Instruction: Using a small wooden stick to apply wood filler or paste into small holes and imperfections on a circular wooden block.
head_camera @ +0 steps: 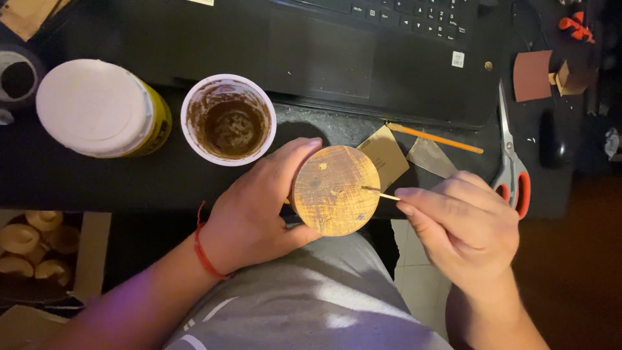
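- Dim light falls over your dark desk (pixel 78 175), which carries a black laptop (pixel 363 52) along its far edge.
- Your left hand (pixel 256 210) cups a round wooden disc (pixel 335 190) from its left side, the thumb over the top rim and the fingers closed around the edge, holding it above your lap, just in front of the desk's near edge.
- Your right hand (pixel 463 223) pinches a thin wooden stick (pixel 380 192) between thumb and fingers; the stick's tip touches the right part of the disc's face.
- Just beyond your left hand stands an open white cup (pixel 228 120) smeared inside with brown paste.
- Left of that cup lies a yellow tub with a white lid (pixel 97 107), tipped toward you.
- Behind the disc lie scraps of tan sandpaper (pixel 387 154) and a flat scraper with an orange handle (pixel 435 148).
- Scissors with orange-red handles (pixel 512 162) rest near your right hand, blades pointing away from you.
- At the lower left, a cardboard box (pixel 94 249) holds pale round wooden pieces (pixel 29 243).
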